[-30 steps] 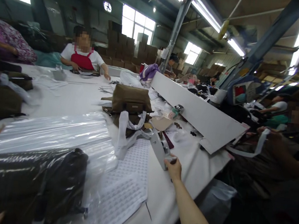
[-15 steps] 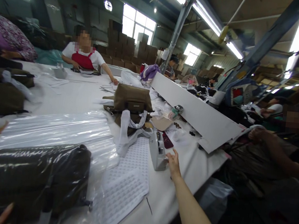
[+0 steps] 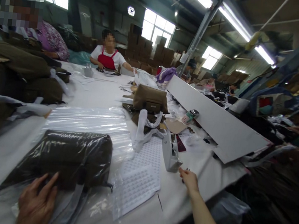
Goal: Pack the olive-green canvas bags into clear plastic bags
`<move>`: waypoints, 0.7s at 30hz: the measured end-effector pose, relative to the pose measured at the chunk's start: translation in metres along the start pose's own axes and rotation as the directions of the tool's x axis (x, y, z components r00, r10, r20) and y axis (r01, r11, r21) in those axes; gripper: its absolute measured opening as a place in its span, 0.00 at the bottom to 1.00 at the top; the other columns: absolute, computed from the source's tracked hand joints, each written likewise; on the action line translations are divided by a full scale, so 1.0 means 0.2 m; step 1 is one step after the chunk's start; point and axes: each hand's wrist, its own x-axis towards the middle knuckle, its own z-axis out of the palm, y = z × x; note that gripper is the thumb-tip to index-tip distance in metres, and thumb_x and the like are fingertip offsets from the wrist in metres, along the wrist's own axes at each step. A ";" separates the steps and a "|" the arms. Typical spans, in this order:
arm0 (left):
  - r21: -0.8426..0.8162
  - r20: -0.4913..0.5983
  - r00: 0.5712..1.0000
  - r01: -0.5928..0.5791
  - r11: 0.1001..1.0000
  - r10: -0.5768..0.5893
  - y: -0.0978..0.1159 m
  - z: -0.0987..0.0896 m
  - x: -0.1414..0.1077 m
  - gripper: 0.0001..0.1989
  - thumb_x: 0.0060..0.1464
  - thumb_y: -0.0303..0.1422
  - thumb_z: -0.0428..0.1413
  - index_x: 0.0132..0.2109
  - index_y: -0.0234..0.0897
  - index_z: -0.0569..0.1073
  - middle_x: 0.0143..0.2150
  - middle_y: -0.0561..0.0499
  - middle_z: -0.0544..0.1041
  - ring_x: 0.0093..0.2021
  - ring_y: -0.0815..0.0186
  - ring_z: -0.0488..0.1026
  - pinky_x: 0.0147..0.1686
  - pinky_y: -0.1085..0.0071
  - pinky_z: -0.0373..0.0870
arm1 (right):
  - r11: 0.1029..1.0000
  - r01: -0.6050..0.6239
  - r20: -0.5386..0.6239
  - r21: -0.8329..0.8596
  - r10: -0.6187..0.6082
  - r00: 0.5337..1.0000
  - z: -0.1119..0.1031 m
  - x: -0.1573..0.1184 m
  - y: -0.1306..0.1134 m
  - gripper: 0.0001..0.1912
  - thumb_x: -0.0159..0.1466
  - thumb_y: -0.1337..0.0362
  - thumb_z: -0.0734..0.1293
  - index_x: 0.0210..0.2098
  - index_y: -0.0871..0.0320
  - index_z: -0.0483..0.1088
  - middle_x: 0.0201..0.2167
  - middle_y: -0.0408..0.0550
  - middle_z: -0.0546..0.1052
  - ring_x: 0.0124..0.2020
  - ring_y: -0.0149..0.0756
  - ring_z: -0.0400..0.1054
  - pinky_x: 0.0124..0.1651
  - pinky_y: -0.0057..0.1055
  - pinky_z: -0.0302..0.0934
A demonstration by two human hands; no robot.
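A dark bag in clear plastic lies on the white-covered table at the lower left. My left hand rests on its near edge with the fingers apart. At the grey tape dispenser, my right hand has its thumb and fingers pinched together at the cutter end; any tape between them is too small to make out. Clear plastic sleeves lie behind the wrapped bag. Sheets of printed labels lie between the bag and the dispenser.
An olive bag with wrapped handles stands mid-table, and more bags are piled at the left. A long white board leans at the right, near a jar. A person in a red apron sits across the table.
The view has swung left, showing more of my left hand and the wrapped bag. My right hand's fingers, more spread before, are now drawn together at the dispenser's cutter end.
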 end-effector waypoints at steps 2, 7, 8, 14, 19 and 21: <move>0.014 -0.039 0.998 -0.056 0.998 0.056 0.02 -0.02 0.00 0.25 0.59 0.36 0.44 0.62 0.57 0.52 0.61 0.50 0.58 0.59 0.50 0.58 0.58 0.47 0.55 | 0.978 0.033 0.036 -0.207 -0.026 0.999 -0.08 0.03 -0.01 0.18 0.45 0.49 0.68 0.14 0.57 0.65 0.13 0.45 0.66 0.18 0.33 0.59 0.23 0.29 0.48; -0.039 -0.096 0.994 -0.048 0.998 0.044 0.05 -0.05 -0.01 0.23 0.58 0.36 0.46 0.60 0.40 0.58 0.53 0.41 0.66 0.56 0.52 0.60 0.57 0.50 0.56 | 0.829 0.096 0.142 -0.551 -0.020 0.990 -0.23 -0.01 -0.02 0.16 0.38 0.62 0.71 0.07 0.55 0.59 0.10 0.45 0.62 0.18 0.40 0.62 0.26 0.33 0.50; -0.061 -0.103 0.994 -0.038 0.997 0.031 0.05 -0.05 -0.02 0.24 0.58 0.36 0.47 0.61 0.40 0.57 0.52 0.42 0.67 0.56 0.53 0.61 0.57 0.50 0.57 | 0.803 0.145 0.201 -0.578 -0.032 0.979 -0.22 -0.04 -0.04 0.16 0.41 0.59 0.70 0.07 0.55 0.60 0.10 0.46 0.63 0.19 0.40 0.62 0.26 0.34 0.51; -0.141 -0.117 0.990 0.061 0.988 -0.078 0.06 -0.06 -0.05 0.26 0.57 0.34 0.50 0.62 0.40 0.53 0.53 0.43 0.67 0.57 0.55 0.60 0.56 0.52 0.60 | 0.723 0.657 0.669 -0.215 -0.381 0.638 0.26 -0.53 -0.79 0.16 0.54 0.53 0.65 0.18 0.58 0.69 0.17 0.43 0.70 0.23 0.34 0.64 0.28 0.28 0.54; -0.216 -0.089 0.988 0.103 0.971 -0.125 0.06 -0.06 -0.06 0.29 0.57 0.35 0.51 0.63 0.40 0.51 0.54 0.42 0.66 0.58 0.54 0.59 0.56 0.50 0.60 | 0.321 0.914 0.862 0.248 -0.504 -0.057 0.90 -1.10 -1.53 0.14 0.52 0.51 0.69 0.23 0.57 0.73 0.19 0.40 0.72 0.23 0.28 0.64 0.25 0.23 0.53; -0.245 -0.094 0.983 0.128 0.961 -0.155 0.06 -0.07 -0.07 0.30 0.57 0.35 0.50 0.63 0.40 0.48 0.54 0.41 0.66 0.59 0.54 0.59 0.55 0.50 0.61 | 0.027 0.981 0.900 0.194 -0.403 -0.167 1.13 -1.24 -1.64 0.16 0.52 0.48 0.68 0.26 0.56 0.74 0.22 0.42 0.74 0.26 0.32 0.68 0.27 0.25 0.56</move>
